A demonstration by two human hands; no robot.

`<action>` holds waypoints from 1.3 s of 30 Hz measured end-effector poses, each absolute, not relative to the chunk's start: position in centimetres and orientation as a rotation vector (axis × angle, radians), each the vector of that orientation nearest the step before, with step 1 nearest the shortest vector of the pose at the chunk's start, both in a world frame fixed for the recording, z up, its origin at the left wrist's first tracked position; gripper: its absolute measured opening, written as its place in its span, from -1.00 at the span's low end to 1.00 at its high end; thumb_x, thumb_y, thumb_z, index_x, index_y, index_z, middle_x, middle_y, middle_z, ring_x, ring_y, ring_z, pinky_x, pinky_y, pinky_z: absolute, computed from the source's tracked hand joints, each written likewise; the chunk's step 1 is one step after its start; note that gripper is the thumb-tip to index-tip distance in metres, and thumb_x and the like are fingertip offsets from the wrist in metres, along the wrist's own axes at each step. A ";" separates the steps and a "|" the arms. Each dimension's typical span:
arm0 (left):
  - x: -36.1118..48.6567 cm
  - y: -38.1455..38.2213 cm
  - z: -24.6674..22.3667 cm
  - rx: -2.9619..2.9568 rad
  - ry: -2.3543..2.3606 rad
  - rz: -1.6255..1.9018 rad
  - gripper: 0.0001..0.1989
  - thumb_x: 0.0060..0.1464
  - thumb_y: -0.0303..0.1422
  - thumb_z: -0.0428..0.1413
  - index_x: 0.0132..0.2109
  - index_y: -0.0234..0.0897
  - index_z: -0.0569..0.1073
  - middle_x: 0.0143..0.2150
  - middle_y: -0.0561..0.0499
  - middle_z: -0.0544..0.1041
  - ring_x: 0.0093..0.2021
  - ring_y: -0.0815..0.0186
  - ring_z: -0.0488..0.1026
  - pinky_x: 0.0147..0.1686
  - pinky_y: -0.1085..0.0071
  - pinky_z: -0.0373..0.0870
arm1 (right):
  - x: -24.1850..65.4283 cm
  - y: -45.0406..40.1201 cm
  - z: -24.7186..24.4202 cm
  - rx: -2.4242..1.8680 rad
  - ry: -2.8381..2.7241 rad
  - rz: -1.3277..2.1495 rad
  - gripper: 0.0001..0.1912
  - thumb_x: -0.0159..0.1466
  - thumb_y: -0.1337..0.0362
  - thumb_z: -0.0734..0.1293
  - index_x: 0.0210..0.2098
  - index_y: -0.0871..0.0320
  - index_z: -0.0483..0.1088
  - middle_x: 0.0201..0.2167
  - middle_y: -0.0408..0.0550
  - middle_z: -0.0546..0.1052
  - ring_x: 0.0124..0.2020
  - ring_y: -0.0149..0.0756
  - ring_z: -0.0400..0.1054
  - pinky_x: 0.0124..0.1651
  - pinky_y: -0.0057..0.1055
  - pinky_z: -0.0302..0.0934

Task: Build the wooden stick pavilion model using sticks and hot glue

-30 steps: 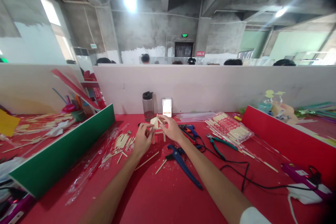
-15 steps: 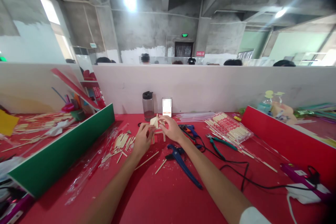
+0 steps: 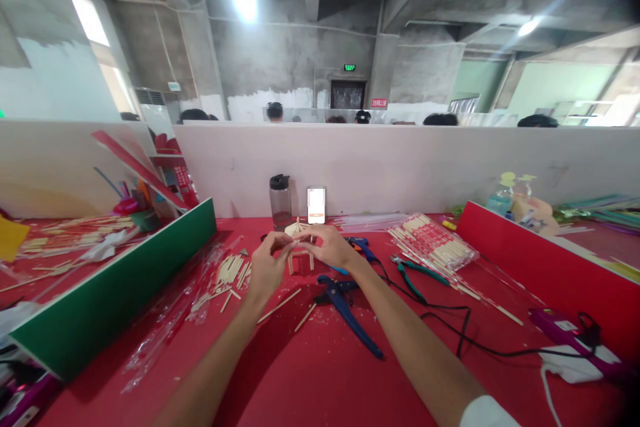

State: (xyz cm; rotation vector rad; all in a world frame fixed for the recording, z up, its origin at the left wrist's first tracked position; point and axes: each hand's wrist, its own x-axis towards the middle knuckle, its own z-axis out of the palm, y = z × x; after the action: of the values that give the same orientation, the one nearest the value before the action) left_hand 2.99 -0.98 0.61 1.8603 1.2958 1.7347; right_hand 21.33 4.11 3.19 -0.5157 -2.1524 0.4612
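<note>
A small house-like model of wooden sticks [image 3: 312, 263], with a pointed roof and thin legs, stands on the red table, partly hidden behind my hands. My left hand [image 3: 269, 263] is closed in a pinch just before the roof. From the other side my right hand [image 3: 330, 248] is pinched too, and the fingertips of both meet. Whatever lies between them is too small to make out. Nearer me are a blue-handled cutter [image 3: 347, 313] and two loose sticks. A pile of short cut sticks [image 3: 231, 272] lies left of my left hand.
Behind the model stand a dark-lidded bottle [image 3: 281, 203] and a lit phone [image 3: 316, 205]. To the right are a blue glue gun [image 3: 361, 245], green-handled pliers [image 3: 423, 272], bagged sticks [image 3: 433, 240] and black cable. A green panel [image 3: 120, 273] and a red panel [image 3: 530, 267] border the sides.
My hands have drawn together, fingertips now meeting in front of the roof. The right hand has come down slightly from the roof's side. The view has shifted a little.
</note>
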 end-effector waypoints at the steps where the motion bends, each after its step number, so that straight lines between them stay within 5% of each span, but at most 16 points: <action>1: 3.2 -1.1 0.9 1.798 1.271 1.730 -0.81 0.12 -0.21 0.19 -0.24 -0.23 0.44 -0.32 0.04 0.55 -0.29 0.30 0.50 -0.20 0.40 0.43 | 21.6 4.1 3.4 -0.526 -2.160 0.454 -0.80 0.35 0.20 0.31 -0.10 0.05 0.55 -0.15 -0.06 0.60 -0.15 -0.27 0.45 0.00 -0.32 0.29; 15: 3.9 -1.3 1.7 1.639 1.231 1.370 -0.66 -0.06 -0.09 0.27 -0.28 -0.30 0.54 -0.43 0.01 0.57 -0.45 0.31 0.47 -0.43 0.43 0.38 | 23.0 3.4 4.5 -0.583 -2.395 0.237 -0.86 0.37 0.22 0.27 -0.18 0.12 0.44 -0.22 -0.08 0.54 -0.22 -0.31 0.40 -0.10 -0.43 0.20; 31: 4.7 -2.1 1.9 1.357 1.065 1.335 -0.58 -0.12 -0.03 0.32 -0.30 -0.31 0.53 -0.39 -0.02 0.59 -0.42 0.32 0.52 -0.35 0.40 0.50 | 22.7 4.0 3.4 -0.724 -2.227 0.118 -0.89 0.32 0.30 0.25 -0.23 0.12 0.42 -0.32 -0.10 0.51 -0.30 -0.33 0.34 -0.17 -0.45 0.17; 39: 4.7 -2.2 2.0 1.358 1.087 1.352 -0.60 -0.11 -0.05 0.32 -0.29 -0.30 0.52 -0.41 0.00 0.58 -0.41 0.32 0.53 -0.36 0.41 0.50 | 25.2 5.3 4.3 -0.913 -2.244 0.168 -0.73 0.38 0.18 0.22 -0.35 0.15 0.46 -0.44 -0.10 0.54 -0.44 -0.36 0.33 -0.31 -0.45 0.11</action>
State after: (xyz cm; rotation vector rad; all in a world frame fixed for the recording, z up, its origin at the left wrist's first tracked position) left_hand 4.66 -2.24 1.99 1.3577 1.0869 1.3517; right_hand 25.25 5.34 4.33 -0.9127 -2.2438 0.1676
